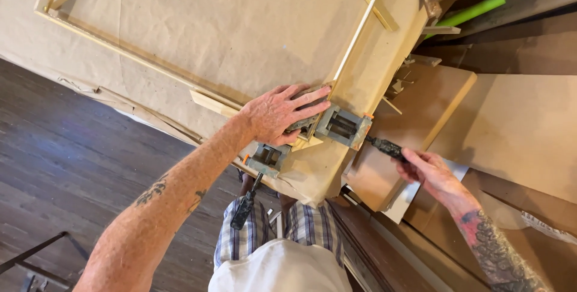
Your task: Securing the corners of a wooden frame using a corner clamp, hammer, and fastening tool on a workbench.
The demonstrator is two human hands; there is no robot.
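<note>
- I see the work surface, a table [180, 21] covered in creased brown kraft paper, filling the upper left and centre of the frame; the paper folds over the table edge at centre.
- A thin light-wood frame [360, 33] lies flat on the paper, one corner at upper left, another at top centre-right, a third at centre.
- The corner clamp [312, 130], grey metal with two screw arms, grips the frame's centre corner at the table edge.
- My left hand [279, 115] lies palm-down on the clamp and the frame corner, fingers extended and slightly spread, pressing flat.
- My right hand [424, 169], centre right, has its fingers curled closed around the black screw handle [384, 146] of the clamp's right arm.
- A second black handle [245, 206] hangs below the table edge at lower centre, untouched.
- Loose wood offcuts [378, 6] rest on the paper near the upper right frame corner.
- Brown boards [511, 130] are stacked at right; a bright green tube [472, 11] lies at upper right.
- Dark wood-plank floor [66, 142] occupies the lower left.
</note>
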